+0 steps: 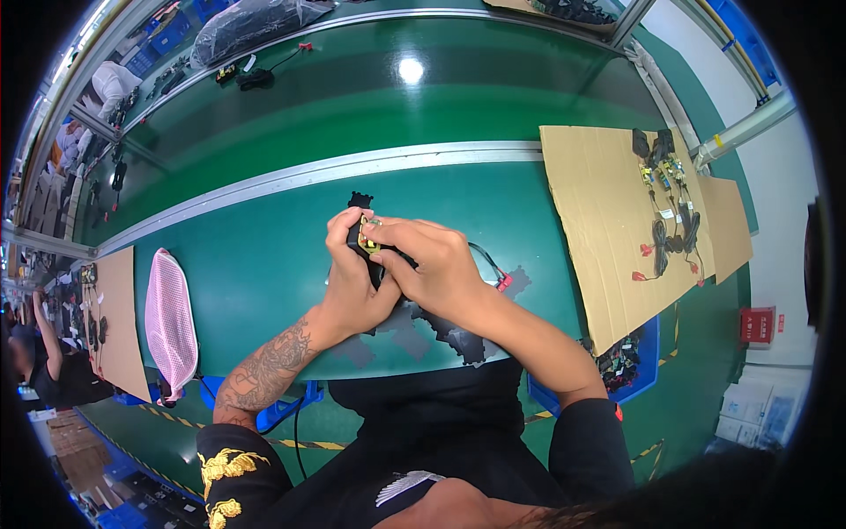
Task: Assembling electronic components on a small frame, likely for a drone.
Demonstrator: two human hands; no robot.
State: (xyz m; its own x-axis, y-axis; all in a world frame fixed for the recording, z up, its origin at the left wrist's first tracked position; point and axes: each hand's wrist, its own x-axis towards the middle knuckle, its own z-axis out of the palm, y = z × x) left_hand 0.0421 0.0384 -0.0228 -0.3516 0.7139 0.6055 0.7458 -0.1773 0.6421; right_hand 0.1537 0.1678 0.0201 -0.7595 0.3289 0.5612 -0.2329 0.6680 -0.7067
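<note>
While left grip (349,280) is holding black case (355,241), right grip (434,262) is pinching circuit board (369,239), seemingly seating it; next press probably needing evenness.

The left hand (352,278) and right hand (432,264), gathered around a small black casing (355,239), block the middle of the green tabletop (242,256). Open passage runs leftward to the pink mesh pouch (170,322) and rightward, over a low red connector (504,282), to the cardboard sheet (590,229). Flat dark pieces (456,338) and both forearms (533,333) crowd the near side; a metal rail (352,165) bounds the far side.
</note>
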